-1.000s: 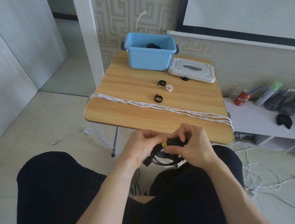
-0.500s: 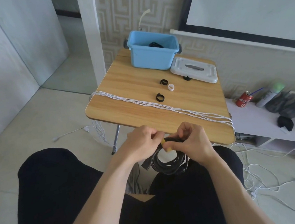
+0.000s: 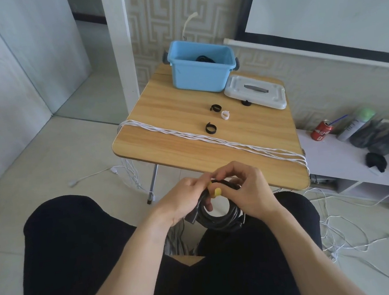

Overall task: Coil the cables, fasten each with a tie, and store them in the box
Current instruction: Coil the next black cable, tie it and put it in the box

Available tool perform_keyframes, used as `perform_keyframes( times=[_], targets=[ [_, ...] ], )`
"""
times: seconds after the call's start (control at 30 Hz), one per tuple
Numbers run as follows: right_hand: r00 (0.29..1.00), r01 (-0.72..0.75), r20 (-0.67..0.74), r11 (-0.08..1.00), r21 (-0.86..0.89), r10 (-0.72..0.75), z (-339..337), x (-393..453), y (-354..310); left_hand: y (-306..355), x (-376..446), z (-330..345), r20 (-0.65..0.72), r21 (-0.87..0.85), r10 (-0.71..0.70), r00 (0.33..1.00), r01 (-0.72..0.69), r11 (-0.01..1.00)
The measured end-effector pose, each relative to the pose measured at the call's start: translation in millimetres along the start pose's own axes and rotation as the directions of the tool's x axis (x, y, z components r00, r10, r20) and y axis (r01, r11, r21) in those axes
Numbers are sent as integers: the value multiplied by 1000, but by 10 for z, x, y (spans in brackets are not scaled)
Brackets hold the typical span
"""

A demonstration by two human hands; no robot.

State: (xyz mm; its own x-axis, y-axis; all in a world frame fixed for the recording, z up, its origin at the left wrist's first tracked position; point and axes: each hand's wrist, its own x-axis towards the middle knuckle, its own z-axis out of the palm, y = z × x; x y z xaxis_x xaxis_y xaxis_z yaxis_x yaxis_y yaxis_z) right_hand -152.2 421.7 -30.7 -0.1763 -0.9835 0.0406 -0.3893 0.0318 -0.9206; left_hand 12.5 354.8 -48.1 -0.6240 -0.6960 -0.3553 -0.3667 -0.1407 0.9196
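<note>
Cable [image 3: 218, 216], black & coiled in a ring w/ a yellow tie [image 3: 215, 192] on top, sits over the lap by the table [image 3: 184, 148] edge. Left hand [image 3: 185, 201] & right hand [image 3: 249, 189] both grip it.

Both hands over the lap: left hand [image 3: 182, 199] and right hand [image 3: 247, 187] gripping a coiled black cable [image 3: 217, 214], yellow tie [image 3: 215, 192] pinched at the top. White cable [image 3: 212, 137] strung across the wooden table [image 3: 171, 106], blue box [image 3: 201, 73] at the back, white lid [image 3: 256, 92] beside it.
</note>
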Motion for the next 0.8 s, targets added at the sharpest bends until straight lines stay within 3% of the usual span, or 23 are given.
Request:
perform_keyframes(
  times=[0.17, 0.27, 0.43, 0.57, 0.67, 0.8],
  targets=[
    [968, 142, 220, 986, -92, -119, -137, -57, -42, -18, 36, -4, -73, -56, -13, 997, 9, 998],
    [956, 141, 279, 975, -170, -89, -159, -49, -97, -14, 30, 1, -120, -40, -27, 992, 22, 999],
    [977, 205, 142, 900, -385, -161, -62, 17, -115, 29, 17, 10, -151, 28, -10, 988, 14, 1000],
    [971, 234, 50, 903, -361, -232, 29, 89, -99, 58, 34, 101, -146, 66, 64, 987, -54, 996],
    [992, 92, -67, 976, -195, -107, 85, 96, -125, 63, 30, 93, -118, -28, 82, 990, -86, 996],
    [992, -83, -103, 995, -51, 78, 113, 92, -108, 68, 8, 64, -21, -92, 61, 998, -62, 994]
  ],
)
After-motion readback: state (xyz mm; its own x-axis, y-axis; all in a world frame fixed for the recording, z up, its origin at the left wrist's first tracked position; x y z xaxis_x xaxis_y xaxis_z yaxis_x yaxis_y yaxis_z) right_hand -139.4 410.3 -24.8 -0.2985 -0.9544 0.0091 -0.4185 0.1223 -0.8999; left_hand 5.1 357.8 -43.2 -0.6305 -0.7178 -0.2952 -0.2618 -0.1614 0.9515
